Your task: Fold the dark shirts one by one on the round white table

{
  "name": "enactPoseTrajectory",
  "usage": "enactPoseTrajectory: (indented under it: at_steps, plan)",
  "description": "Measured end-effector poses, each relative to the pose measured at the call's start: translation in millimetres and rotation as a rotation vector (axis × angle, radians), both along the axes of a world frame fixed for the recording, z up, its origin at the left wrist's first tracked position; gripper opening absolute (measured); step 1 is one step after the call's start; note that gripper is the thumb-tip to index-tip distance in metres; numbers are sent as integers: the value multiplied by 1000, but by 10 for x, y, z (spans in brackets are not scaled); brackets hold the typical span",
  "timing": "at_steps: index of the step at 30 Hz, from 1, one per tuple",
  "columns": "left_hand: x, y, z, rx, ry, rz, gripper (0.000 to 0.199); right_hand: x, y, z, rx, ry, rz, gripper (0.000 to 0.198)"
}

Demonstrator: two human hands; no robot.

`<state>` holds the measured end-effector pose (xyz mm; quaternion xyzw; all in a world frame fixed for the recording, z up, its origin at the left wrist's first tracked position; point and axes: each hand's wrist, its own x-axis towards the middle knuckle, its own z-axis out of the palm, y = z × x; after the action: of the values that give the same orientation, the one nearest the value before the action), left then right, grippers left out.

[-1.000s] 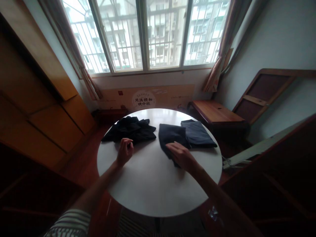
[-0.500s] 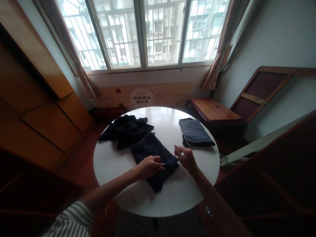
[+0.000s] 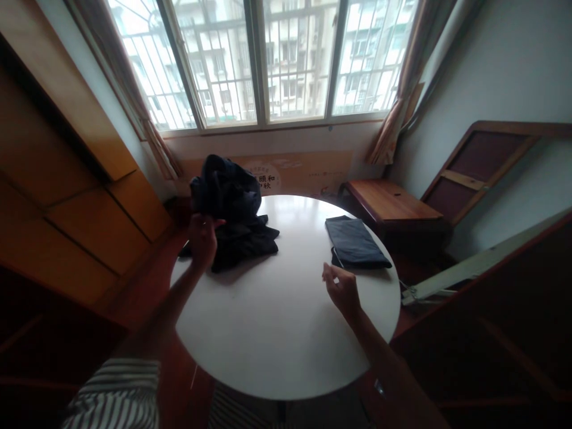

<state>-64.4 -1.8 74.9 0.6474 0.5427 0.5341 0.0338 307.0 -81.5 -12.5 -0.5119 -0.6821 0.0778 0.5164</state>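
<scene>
A dark navy garment (image 3: 230, 187) is bunched up in the air above the left side of the white round table (image 3: 277, 333). Its exact kind is hard to make out. At its lower edge is my left hand (image 3: 204, 238), with fingers closed on the cloth and partly blurred. Under it lies a rumpled black cloth pile (image 3: 243, 244). My right hand (image 3: 343, 290) hovers over the table's right half, its fingers curled together and no cloth in them. Just beyond it lies a flat folded dark garment (image 3: 357, 243).
A low wooden stand (image 3: 388, 199) is beyond the table to the right, near a leaning framed panel (image 3: 478, 161). Wooden cabinets (image 3: 96, 220) line the left side. Barred windows with curtains (image 3: 385, 131) face me.
The navy garment has left the table's middle and swung up and left over the black pile, along with my left hand. My right hand has barely moved.
</scene>
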Motion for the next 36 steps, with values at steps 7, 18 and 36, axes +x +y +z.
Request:
enactPoseTrajectory:
  at_steps: [7,18,36]
  plan:
    - [142,-490,-1065,-176,125,16,22,87,126,-78,25,-191,-70,28]
    - [95,-441,-1108,-131,205,-7,15,660,501,37,-398,-796,-407,24]
    - [1048,-767,-812,98,665,-562,32,-299,-160,228,-23,-179,757,24]
